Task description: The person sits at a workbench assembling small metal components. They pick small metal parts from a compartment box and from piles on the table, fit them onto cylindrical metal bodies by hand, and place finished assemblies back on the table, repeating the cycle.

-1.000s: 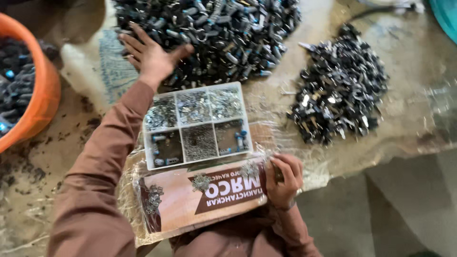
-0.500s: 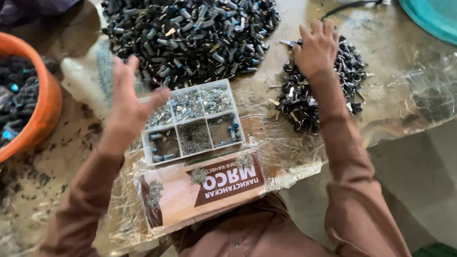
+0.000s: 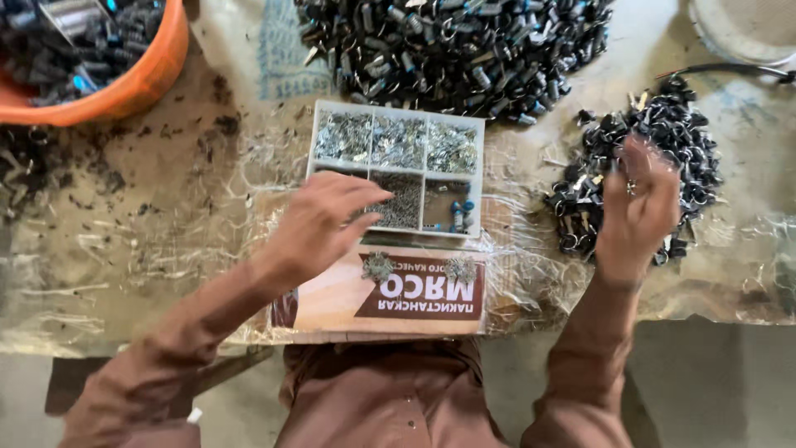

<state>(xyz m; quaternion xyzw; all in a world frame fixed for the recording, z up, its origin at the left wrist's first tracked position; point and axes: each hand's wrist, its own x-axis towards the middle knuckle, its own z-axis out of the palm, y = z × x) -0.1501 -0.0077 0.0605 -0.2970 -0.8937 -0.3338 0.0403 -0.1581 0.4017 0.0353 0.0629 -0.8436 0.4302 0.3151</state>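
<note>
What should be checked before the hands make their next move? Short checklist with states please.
1. Left hand over the compartment tray, fingertips at the lower middle cell: ok.
2. Left hand holding a part: cannot tell, the fingers hide it.
3. Right hand over the small pile of dark parts: ok.
4. Right hand grip on a part: cannot tell, motion blur.
5. Tray flat on the table, cells stocked: ok, though the lower right cell holds only a few pieces.
6. Cardboard board lying flat at the near edge, two small clusters of parts on it: ok.
</note>
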